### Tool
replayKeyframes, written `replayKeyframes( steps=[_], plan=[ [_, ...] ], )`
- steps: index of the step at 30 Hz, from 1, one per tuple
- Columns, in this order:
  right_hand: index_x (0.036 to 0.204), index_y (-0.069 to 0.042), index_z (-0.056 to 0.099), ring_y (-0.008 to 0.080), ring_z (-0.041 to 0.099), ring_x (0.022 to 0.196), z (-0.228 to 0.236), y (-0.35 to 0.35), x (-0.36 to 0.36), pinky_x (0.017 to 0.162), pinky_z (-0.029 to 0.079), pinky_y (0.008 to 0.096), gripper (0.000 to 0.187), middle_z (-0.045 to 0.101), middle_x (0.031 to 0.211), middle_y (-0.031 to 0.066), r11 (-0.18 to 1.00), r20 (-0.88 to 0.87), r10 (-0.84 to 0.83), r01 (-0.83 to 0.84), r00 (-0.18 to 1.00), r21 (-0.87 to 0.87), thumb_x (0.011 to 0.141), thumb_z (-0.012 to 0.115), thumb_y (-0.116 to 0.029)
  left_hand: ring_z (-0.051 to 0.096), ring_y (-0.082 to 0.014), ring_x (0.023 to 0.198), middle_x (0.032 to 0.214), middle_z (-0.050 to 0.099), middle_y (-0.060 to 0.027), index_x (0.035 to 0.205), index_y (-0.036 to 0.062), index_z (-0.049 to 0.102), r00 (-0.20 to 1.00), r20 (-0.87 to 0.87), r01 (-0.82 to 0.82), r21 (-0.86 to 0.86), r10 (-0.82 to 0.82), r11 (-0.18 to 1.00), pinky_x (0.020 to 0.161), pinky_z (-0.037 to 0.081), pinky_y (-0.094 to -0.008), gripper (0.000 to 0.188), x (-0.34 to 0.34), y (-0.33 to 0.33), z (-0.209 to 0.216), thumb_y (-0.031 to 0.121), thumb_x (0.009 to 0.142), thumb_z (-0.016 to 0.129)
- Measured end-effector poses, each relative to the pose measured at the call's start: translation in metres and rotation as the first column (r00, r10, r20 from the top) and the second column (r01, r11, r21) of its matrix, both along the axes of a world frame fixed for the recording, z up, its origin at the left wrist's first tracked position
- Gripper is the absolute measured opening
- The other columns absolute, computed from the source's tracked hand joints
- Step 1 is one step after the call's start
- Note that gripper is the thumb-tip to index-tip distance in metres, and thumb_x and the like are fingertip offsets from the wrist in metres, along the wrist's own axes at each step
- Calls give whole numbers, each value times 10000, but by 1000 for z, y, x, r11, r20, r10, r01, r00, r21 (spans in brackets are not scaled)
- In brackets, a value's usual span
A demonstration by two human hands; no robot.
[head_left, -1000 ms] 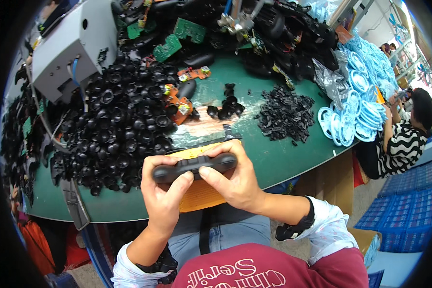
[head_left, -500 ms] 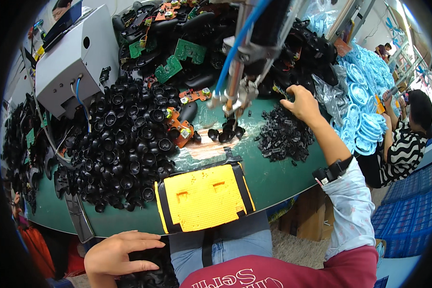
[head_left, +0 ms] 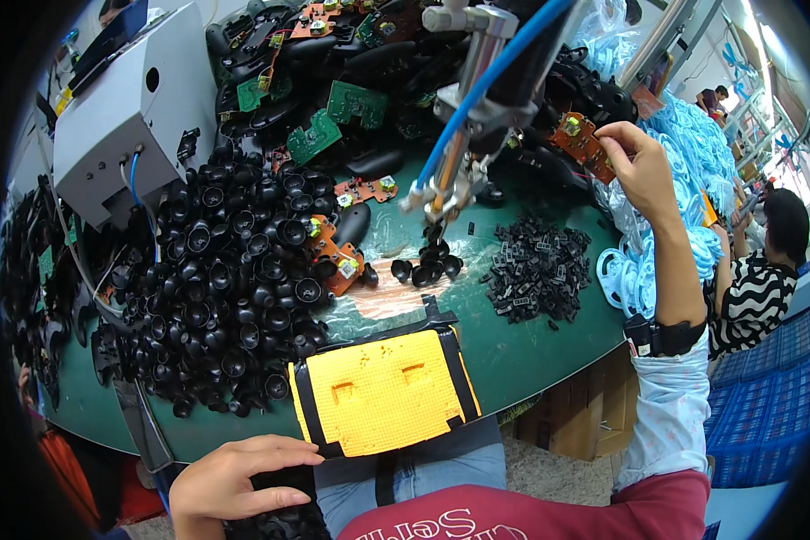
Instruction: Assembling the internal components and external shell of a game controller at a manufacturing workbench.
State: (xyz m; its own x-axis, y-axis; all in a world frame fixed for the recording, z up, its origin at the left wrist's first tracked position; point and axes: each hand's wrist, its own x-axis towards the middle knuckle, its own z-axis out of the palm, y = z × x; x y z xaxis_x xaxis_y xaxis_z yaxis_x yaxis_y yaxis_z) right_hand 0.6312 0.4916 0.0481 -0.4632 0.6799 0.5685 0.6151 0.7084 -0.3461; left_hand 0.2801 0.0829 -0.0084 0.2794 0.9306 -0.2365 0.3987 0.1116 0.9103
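Between the thumb and fingers of my right hand point(head_left: 639, 166) is an orange circuit board point(head_left: 581, 147) with yellow-green parts, raised over the far right side of the table. My left hand point(head_left: 234, 481) has its fingers spread at the near edge, fingertips by the lower left corner of a yellow textured pad point(head_left: 382, 387) with black tape. Beneath that hand lie dark pieces that I cannot make out. Several small black caps point(head_left: 427, 267) sit under the metal tip of a soldering-type fixture point(head_left: 443, 202). To their right spreads a pile of small black plastic pieces point(head_left: 540, 270).
A large heap of black cup-shaped caps point(head_left: 229, 270) covers the left of the green table point(head_left: 504, 360). Beyond are black controller shells point(head_left: 369, 67) and green boards point(head_left: 355, 103). A grey machine box point(head_left: 121, 126) stands left. Light blue coils point(head_left: 693, 153) and another person point(head_left: 765, 279) are right.
My right hand has moved right and toward the upper right, now lifting an orange circuit board from the far heap. My left hand has barely moved. The view has shifted slightly.
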Motion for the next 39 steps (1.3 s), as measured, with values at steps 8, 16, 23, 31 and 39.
replayKeyframes(
  steps=[8,16,23,31,39],
  plan=[
    [1006,-8,708,49,619,660,-3,4,1,541,516,219,173,687,804,17,876,-496,-109,-152,862,-458,910,649,-139,641,-301,1120,1217,656,-161,1202,43,667,999,37,13,11,-13,1000,941,511,-361,406,8,-1,2,241,860,755],
    [1067,7,680,65,640,827,4,-8,-8,733,497,201,168,699,921,36,910,-464,74,-250,883,-331,955,623,-105,635,-303,1135,1210,659,-164,1206,41,666,998,66,-15,0,15,1000,957,504,-368,396,14,-6,1,219,862,751],
    [1074,12,664,81,622,937,23,-51,-22,855,481,229,140,686,1002,36,856,-348,404,-484,846,-183,961,602,-44,673,-269,1048,1101,706,-153,1079,-11,712,970,104,-233,133,220,963,922,512,-355,256,22,-3,10,87,844,738],
    [999,8,680,103,661,862,12,-106,-67,753,530,251,110,696,921,47,701,-231,603,-645,764,-303,907,622,24,662,-224,925,1036,681,-132,1113,-18,675,897,125,-441,308,423,843,832,515,-330,299,51,16,4,50,826,724],
    [1027,-86,685,263,658,770,-38,-184,-98,666,519,352,201,681,853,72,442,-75,860,-811,505,-383,829,718,-77,609,-313,1131,1324,544,-208,1478,12,321,949,121,-313,415,290,854,945,492,-383,943,79,43,-5,201,731,864]
  ],
)
